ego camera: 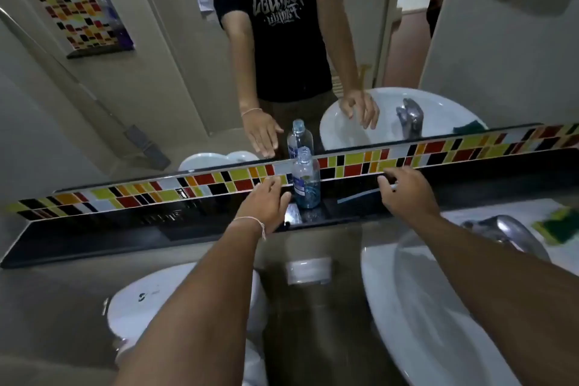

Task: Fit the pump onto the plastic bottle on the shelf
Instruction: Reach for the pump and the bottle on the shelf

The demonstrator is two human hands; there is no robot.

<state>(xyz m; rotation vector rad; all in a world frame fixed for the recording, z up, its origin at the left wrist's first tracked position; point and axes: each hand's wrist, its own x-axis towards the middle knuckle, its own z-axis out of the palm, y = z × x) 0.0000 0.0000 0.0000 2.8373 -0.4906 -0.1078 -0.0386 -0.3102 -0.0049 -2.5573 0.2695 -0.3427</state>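
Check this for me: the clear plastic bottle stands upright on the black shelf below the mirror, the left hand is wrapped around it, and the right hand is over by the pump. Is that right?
Not quite. In the head view the left hand is open beside the plastic bottle, not wrapped around it. The bottle does stand upright on the black shelf below the mirror, and the right hand is at what looks like the pump.

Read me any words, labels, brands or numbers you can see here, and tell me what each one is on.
Nothing here can be read with confidence.
Plastic bottle on the shelf: a blue and white label, its print too small and blurred to read.
T-shirt in the mirror: white stylised lettering, reversed by the reflection and not legible.
Toilet lid: a small dark mark, too blurred to read.
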